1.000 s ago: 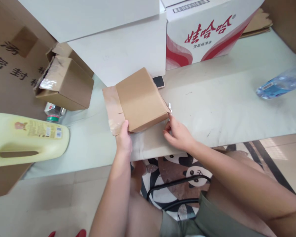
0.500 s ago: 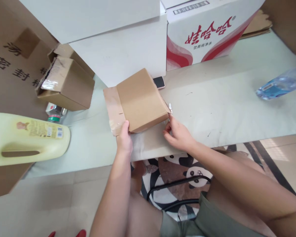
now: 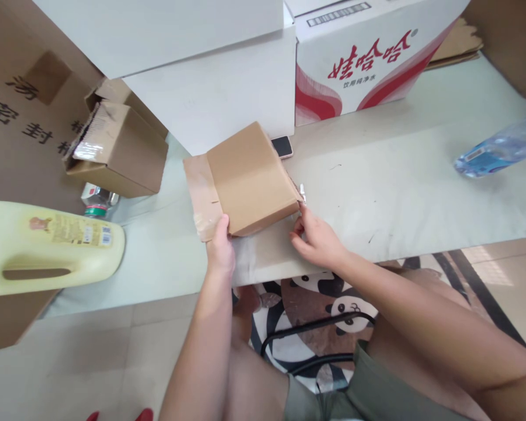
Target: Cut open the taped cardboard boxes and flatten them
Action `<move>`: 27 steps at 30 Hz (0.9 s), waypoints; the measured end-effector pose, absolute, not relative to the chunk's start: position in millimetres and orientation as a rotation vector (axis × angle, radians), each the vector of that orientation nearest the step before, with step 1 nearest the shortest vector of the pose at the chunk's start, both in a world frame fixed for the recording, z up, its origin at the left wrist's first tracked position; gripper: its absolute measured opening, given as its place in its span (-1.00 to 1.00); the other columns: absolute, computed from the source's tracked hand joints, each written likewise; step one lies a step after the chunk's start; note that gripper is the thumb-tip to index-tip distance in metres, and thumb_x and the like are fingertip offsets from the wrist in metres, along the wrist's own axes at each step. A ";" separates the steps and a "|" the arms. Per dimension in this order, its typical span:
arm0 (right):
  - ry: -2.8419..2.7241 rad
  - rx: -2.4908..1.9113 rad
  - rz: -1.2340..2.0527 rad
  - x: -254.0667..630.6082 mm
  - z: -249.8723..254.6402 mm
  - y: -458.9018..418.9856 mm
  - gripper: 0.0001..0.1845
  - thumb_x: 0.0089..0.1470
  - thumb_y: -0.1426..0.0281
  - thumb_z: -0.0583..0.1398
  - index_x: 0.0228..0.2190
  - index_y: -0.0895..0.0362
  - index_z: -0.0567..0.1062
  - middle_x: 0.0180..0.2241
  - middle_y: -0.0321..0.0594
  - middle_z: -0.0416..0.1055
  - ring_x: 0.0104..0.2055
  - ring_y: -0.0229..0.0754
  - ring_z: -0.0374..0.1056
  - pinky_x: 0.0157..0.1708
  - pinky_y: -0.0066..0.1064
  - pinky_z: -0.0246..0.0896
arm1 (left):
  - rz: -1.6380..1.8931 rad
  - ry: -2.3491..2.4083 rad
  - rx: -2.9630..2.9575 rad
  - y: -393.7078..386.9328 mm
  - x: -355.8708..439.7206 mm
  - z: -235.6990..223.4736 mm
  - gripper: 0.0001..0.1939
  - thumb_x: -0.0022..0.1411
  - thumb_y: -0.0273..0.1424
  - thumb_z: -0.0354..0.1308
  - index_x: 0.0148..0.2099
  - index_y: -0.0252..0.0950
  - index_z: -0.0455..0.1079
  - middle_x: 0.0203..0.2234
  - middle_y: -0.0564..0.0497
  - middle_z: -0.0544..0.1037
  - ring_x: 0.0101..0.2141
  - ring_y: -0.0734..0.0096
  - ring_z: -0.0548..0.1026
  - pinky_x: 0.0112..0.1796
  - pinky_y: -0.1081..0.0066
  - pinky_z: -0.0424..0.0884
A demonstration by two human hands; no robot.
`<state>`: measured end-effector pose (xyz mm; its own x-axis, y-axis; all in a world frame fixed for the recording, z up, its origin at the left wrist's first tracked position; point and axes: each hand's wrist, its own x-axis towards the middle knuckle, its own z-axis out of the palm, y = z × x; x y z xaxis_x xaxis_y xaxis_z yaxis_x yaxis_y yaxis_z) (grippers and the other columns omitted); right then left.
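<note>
So the small cardboard box (image 3: 249,181) has basically not budged in the last second, parked by the table's (image 3: 421,175) near edge, left hand (image 3: 220,251) clamped thumb-up on its flap side, right hand (image 3: 319,238) at its right corner (can't tell if pinching), so seemingly just being steadied, white carton (image 3: 219,99) behind.

Wht/red box (image 3: 355,70) reads 娃哈哈 w/ 饮用纯净水 under; brn carton (image 3: 28,102): 汤, 密封.
</note>
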<state>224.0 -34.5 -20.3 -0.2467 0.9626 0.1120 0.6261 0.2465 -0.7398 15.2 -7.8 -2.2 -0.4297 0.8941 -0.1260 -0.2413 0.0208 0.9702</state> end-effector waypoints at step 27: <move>-1.943 -1.444 0.811 225.7 -19.7 -33.8 -0.36 0.10 0.34 0.05 0.21 0.24 0.12 -0.35 -0.10 0.50 -0.30 0.01 0.40 -0.30 -0.15 0.30 | 1.603 1.371 0.727 -7.3 15.1 -2.3 -0.69 0.06 -0.23 0.31 -0.14 -0.22 0.52 0.08 -0.11 0.57 0.29 0.06 0.33 0.32 0.10 0.20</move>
<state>225.7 -33.8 -19.7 -0.2457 0.9649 0.0932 0.6125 0.2291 -0.7565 15.1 -7.3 -2.3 -0.4422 0.8904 -0.1077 -0.2441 -0.0040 0.9697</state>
